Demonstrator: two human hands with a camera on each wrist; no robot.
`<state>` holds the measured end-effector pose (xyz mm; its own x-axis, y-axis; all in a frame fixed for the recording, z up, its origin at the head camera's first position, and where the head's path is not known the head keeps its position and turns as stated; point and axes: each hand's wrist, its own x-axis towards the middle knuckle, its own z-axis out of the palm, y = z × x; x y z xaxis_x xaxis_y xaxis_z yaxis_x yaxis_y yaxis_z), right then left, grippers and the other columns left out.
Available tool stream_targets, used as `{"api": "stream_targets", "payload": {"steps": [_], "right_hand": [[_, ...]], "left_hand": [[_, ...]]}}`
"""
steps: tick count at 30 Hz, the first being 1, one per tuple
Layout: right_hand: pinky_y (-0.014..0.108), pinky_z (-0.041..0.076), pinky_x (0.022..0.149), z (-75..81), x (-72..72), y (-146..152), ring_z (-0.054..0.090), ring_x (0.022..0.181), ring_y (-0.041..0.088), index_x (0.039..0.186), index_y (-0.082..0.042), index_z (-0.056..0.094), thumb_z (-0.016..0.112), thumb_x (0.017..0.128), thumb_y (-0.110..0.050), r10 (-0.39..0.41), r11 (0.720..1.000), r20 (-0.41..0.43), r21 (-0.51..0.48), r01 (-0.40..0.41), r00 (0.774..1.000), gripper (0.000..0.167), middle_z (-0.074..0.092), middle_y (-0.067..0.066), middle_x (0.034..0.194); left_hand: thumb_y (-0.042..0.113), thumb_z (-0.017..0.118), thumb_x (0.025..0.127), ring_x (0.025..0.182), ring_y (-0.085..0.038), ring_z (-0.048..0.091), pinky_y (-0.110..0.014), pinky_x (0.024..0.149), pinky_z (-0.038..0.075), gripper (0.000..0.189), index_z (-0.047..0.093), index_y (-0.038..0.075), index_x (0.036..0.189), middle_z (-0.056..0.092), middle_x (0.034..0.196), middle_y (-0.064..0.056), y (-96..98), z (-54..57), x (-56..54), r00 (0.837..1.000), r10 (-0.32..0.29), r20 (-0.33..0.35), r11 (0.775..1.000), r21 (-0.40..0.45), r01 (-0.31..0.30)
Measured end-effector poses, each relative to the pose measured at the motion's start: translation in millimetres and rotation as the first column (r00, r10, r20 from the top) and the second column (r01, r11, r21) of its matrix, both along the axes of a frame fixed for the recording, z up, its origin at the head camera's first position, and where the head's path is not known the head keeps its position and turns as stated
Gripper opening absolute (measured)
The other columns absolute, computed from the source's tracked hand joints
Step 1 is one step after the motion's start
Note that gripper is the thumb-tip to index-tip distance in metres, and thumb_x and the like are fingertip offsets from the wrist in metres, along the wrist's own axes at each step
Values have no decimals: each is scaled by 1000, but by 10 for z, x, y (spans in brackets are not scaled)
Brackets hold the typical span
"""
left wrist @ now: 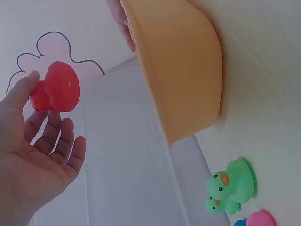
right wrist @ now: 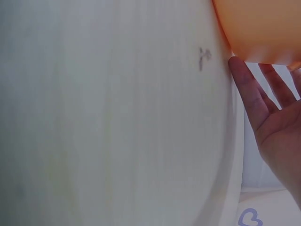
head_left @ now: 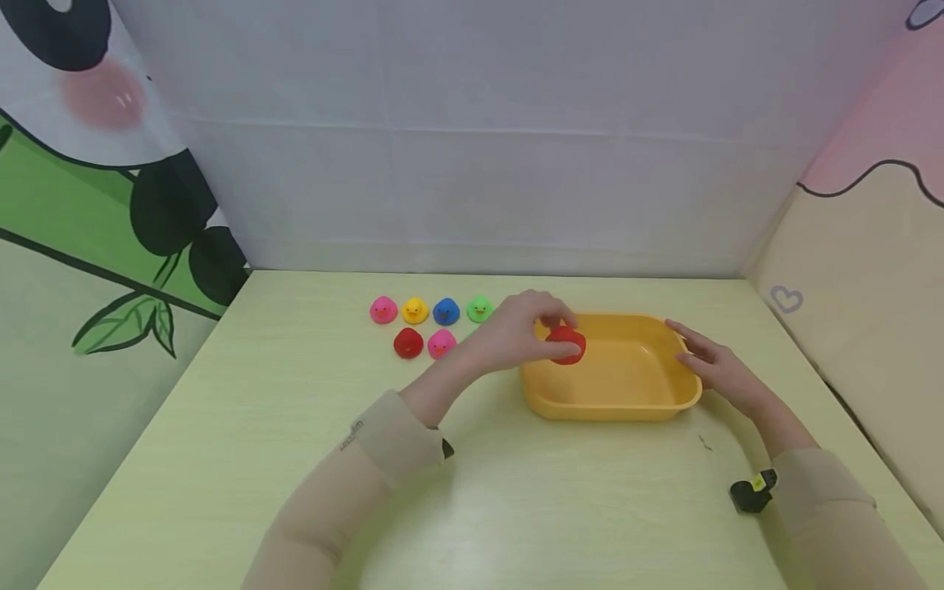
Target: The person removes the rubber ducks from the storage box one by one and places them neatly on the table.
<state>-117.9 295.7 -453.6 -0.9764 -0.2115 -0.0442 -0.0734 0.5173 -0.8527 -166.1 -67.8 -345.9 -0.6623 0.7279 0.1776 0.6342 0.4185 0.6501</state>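
Observation:
My left hand pinches a red rubber duck between thumb and fingers, above the left end of a yellow plastic basin. In the left wrist view the red duck hangs at the fingertips with its flat base showing, apart from the basin wall. My right hand rests at the basin's right rim with fingers extended. The right wrist view shows its fingers against the outside of the basin.
Left of the basin, rubber ducks stand in two rows: pink, yellow, blue and green behind, red and pink in front. A second green duck shows in the left wrist view. Walls border the table.

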Motion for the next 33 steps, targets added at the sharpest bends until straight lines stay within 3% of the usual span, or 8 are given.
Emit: {"api": "stream_targets", "payload": {"steps": [5,11,20,29,33], "right_hand": [[29,54,77,5,0,-6,52,104,-8,151,-23,20,43,101,-25,8,1000,0,-5,-8,1000,55,19,23,153],[29,54,77,5,3,-11,53,104,-7,151,-22,20,44,101,-25,11,1000,-2,-18,-11,1000,56,20,23,153],[31,55,76,-7,7,-16,53,103,-5,151,-23,20,45,101,-26,8,1000,0,-23,-8,1000,56,21,23,153],[30,55,76,-16,-3,-19,54,103,-5,152,-23,20,44,101,-26,18,1000,0,-23,-18,1000,56,22,23,153],[31,55,76,-19,-13,-25,54,103,-4,152,-23,20,44,101,-26,19,999,0,-27,-19,1000,56,21,23,153]], "left_hand": [[37,74,80,92,-9,51,-24,76,49,27,66,22,101,57,93,10,-150,31,22,999,34,-15,999,38,-34],[35,74,80,92,-15,53,-26,77,47,26,66,18,99,59,90,8,-336,44,18,995,75,-68,994,81,-69],[36,74,80,85,-10,51,-32,74,49,22,64,20,93,58,84,9,-594,30,0,985,150,-90,984,115,-140],[29,79,77,85,-10,51,-27,71,48,22,64,18,89,57,79,8,-863,-28,22,958,224,-177,960,208,-186],[31,79,77,86,-11,51,-28,72,48,24,64,17,90,57,81,8,-988,-49,32,947,275,-167,946,222,-235]]}}
